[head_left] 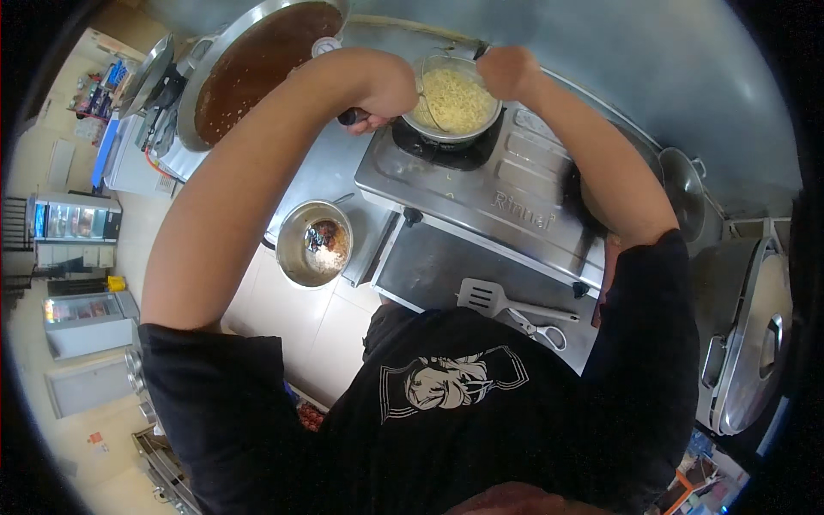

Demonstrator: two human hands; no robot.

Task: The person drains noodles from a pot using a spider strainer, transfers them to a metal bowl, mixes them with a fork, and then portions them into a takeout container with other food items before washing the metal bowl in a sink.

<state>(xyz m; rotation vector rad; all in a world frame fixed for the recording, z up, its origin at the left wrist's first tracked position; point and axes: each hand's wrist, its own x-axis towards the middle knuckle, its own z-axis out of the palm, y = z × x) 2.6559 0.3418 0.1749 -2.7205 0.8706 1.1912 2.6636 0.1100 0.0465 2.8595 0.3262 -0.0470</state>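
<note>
On the stove burner stands a metal pot [452, 137] full of pale yellow noodles [457, 99]. My left hand [384, 96] is at the pot's left side, closed round a dark handle [350, 117] whose end sticks out below the fingers; whether it belongs to the pot or to a utensil I cannot tell. At the pot's far right rim, my right hand [508, 72] is closed on a thin dark-ended utensil [482, 51], mostly hidden by the fist. A thin wire loop [421, 89] shows along the noodles' left edge.
Left of the stove [481, 193] sits a small pot [292, 257] with dark sauce and pale bits. A big pan [193, 94] of brown liquid stands at the far left. A slotted spatula [485, 297] and scissors [539, 329] lie in front. A lidded metal container [730, 335] is at right.
</note>
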